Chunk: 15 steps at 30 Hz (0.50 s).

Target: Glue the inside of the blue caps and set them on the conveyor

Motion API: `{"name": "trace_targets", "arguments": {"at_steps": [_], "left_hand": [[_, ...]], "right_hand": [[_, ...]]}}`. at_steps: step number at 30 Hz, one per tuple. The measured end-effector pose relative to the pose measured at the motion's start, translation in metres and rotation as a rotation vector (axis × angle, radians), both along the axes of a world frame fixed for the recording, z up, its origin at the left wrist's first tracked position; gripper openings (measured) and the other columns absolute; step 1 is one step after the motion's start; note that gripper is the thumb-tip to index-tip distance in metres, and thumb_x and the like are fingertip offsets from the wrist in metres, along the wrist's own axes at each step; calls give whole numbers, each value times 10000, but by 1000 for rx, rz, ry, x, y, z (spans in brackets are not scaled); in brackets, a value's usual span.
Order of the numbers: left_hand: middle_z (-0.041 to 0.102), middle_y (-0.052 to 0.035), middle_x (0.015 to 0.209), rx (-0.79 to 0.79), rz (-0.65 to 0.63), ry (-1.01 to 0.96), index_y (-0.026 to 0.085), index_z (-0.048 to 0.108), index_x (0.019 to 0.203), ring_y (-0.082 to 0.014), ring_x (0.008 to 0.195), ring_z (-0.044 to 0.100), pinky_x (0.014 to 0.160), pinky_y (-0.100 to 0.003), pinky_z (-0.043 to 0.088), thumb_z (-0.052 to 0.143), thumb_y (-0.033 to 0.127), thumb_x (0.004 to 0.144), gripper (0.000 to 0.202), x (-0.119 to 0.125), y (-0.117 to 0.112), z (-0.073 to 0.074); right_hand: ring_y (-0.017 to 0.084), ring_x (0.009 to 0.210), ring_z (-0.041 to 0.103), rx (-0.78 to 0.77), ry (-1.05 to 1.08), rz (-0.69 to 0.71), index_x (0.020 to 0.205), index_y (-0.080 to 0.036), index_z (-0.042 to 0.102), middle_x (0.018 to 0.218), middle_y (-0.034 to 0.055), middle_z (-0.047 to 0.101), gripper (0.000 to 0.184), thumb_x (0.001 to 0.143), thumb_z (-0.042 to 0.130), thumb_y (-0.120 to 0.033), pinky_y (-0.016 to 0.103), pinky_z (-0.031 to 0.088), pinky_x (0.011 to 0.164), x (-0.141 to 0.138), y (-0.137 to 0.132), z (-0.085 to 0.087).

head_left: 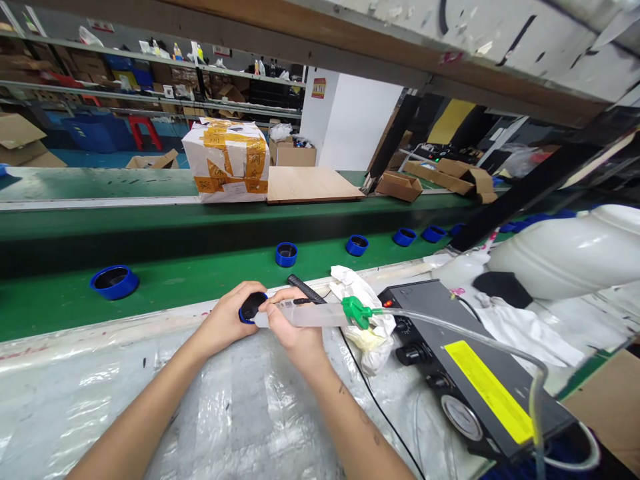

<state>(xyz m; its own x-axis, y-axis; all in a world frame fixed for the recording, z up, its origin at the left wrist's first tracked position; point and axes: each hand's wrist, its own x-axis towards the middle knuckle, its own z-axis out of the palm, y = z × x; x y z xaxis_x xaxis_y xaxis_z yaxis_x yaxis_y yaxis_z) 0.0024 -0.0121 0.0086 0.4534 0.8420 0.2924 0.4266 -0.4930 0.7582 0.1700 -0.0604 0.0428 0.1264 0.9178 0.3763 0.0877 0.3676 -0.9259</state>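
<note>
My left hand (pixel 225 320) grips a small round black part with a blue rim (pixel 251 307), which shows only in part between my fingers. My right hand (pixel 295 327) holds a translucent dispensing syringe barrel (pixel 310 315) crosswise, its tip end at the black part. A green adapter (pixel 357 313) caps the barrel's far end, and a clear air hose (pixel 463 329) runs from it to a black benchtop dispenser (pixel 465 373) with knobs, a gauge and a yellow label. Under the barrel lies a crumpled white cloth (pixel 364 320).
Several blue-rimmed round parts (pixel 287 254) stand in a row on a green conveyor belt (pixel 165 287) ahead of my hands. Plastic sheeting (pixel 240 400) covers the bench under my arms. A large white plastic container (pixel 565 253) lies at right. A taped carton (pixel 226 160) and a flat board (pixel 313 185) sit beyond the belt.
</note>
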Motion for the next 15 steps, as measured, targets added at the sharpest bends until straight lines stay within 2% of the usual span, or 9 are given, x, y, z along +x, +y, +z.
{"name": "trace_targets", "arguments": {"at_steps": [8, 15], "left_hand": [[673, -61, 1236, 14, 4, -13, 243, 607, 1160, -275, 1161, 655, 982, -394, 538, 691, 155, 738, 440, 1, -1, 2], [663, -66, 1272, 45, -40, -22, 246, 614, 1178, -257, 1184, 646, 1019, -391, 528, 695, 190, 803, 388, -2, 1, 1]], "right_hand": [[205, 799, 733, 26, 35, 0, 766, -243, 663, 795, 18, 752, 42, 800, 641, -236, 343, 596, 804, -3, 2, -3], [218, 831, 735, -26, 91, 28, 792, -238, 666, 817, 19, 736, 35, 814, 653, -263, 357, 602, 794, -5, 0, -3]]}}
